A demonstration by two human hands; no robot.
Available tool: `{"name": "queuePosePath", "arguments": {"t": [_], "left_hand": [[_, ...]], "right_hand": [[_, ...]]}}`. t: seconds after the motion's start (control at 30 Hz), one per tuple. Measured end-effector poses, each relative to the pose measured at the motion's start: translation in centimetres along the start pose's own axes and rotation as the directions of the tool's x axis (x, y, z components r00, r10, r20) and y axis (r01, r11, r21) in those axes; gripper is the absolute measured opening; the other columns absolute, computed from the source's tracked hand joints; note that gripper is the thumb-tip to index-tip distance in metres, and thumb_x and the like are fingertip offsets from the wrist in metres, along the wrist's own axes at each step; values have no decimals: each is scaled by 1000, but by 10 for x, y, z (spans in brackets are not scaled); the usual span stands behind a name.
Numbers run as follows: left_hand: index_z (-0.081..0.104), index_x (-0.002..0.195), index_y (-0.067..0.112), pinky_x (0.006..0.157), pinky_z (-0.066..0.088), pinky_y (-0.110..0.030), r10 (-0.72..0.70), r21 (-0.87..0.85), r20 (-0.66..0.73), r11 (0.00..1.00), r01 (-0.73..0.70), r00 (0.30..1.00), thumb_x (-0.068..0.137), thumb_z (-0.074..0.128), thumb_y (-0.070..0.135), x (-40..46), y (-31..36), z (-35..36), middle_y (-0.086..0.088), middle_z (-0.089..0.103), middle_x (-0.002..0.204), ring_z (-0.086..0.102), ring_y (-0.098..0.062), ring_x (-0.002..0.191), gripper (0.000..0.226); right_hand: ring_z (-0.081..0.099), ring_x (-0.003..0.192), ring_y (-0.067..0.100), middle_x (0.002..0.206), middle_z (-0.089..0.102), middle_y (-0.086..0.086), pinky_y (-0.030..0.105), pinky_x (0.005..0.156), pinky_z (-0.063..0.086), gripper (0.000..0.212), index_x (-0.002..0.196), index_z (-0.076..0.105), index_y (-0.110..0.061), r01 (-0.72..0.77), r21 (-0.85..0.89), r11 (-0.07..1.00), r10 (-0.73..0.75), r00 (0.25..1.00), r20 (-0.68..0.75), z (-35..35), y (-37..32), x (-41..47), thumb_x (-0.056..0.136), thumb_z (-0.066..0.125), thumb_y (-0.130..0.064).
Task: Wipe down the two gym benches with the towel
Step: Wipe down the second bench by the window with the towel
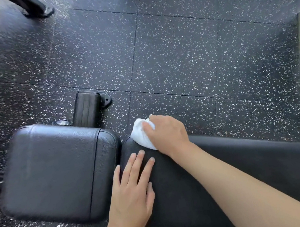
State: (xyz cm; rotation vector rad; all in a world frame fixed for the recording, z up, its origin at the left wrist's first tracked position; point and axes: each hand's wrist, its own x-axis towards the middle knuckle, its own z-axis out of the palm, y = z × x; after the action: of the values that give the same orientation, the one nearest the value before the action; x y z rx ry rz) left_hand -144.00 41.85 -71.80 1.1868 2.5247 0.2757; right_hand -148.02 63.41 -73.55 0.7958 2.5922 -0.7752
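Close by, right hand [166, 130] fingers curled round white towel [140, 135] at long black bench pad's [229, 169] far corner, pad running left to right, left hand [132, 188] flat, fingers straight on it.

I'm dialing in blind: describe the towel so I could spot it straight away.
Start at the long black back pad running from the frame's right edge toward the middle. At its far left corner, the right hand presses down a bunched cloth: that is the towel. It is the only white, crumpled thing among black pads and speckled floor.
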Motion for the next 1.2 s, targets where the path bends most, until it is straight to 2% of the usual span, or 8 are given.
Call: {"name": "queuePosePath", "arguments": {"t": [0.13, 0.23, 0.4, 0.53, 0.7, 0.8, 0.93, 1.2], "left_hand": [[45, 160, 27, 119, 35, -60, -20, -23, 26, 1000, 21, 999, 95, 48, 31, -1, 2, 0, 1, 25, 174, 25, -21, 160, 65], [45, 159, 29, 119, 33, -62, -45, -78, 22, 996, 46, 999, 94, 48, 30, -1, 3, 3, 3, 26, 174, 25, -19, 160, 66], [46, 159, 27, 121, 30, -63, -56, -159, -22, 986, 52, 998, 93, 48, 27, -1, 4, 9, 3, 28, 173, 25, -20, 161, 65], [44, 159, 27, 123, 26, -58, -4, -141, -5, 990, 3, 1000, 93, 50, 30, -2, -5, 7, 2, 29, 173, 25, -19, 160, 66], [55, 141, 21, 117, 38, -54, 109, -122, -10, 987, -109, 994, 92, 52, 29, -7, -24, -1, -7, 53, 154, 41, -25, 149, 50], [57, 145, 21, 116, 37, -51, 140, -114, -46, 983, -144, 989, 90, 53, 24, -21, -28, -2, -6, 53, 156, 45, -26, 148, 55], [69, 131, 23, 111, 41, -56, 146, -85, -95, 984, -154, 985, 87, 55, 22, -35, -18, -2, -2, 57, 146, 55, -25, 134, 46], [67, 123, 25, 116, 37, -59, 416, -4, 54, 909, -416, 908, 84, 56, 21, -13, 65, 13, 3, 59, 138, 56, -26, 132, 41]], "right_hand": [[61, 80, 23, 76, 63, -8, 35, 65, 39, 45, 79, 50, -29, -148, -21, 989, 149, 982, 114, -28, 75, -17, 89, 27, -65], [60, 79, 23, 72, 63, -9, 34, 67, 44, 56, 80, 57, -23, -282, -106, 954, 288, 957, 44, -53, 127, -43, 87, 24, -68], [60, 83, 27, 76, 63, -7, 37, 69, 41, 56, 78, 57, -23, -291, -194, 937, 301, 953, 21, -44, 97, -35, 87, 21, -66], [60, 85, 29, 80, 63, -3, 37, 70, 39, 41, 81, 59, -23, -185, -100, 978, 189, 981, 40, -4, 6, 5, 96, 37, -54], [59, 85, 32, 86, 67, 4, 40, 70, 41, 33, 89, 64, -17, 103, -214, 971, -139, 978, -157, 31, -82, 12, 98, 47, -43], [51, 75, 29, 81, 61, 5, 42, 64, 41, 34, 97, 69, -13, 213, -291, 933, -291, 922, -256, 33, -67, -3, 100, 48, -39], [33, 69, 25, 74, 45, 5, 44, 61, 34, 34, 76, 50, -17, 451, -319, 834, -544, 770, -332, 37, -20, -44, 106, 45, -32], [42, 64, 28, 74, 51, 8, 44, 58, 41, 31, 75, 56, -11, 237, -346, 908, -399, 747, -532, 7, 142, -142, 99, 62, -29]]}}
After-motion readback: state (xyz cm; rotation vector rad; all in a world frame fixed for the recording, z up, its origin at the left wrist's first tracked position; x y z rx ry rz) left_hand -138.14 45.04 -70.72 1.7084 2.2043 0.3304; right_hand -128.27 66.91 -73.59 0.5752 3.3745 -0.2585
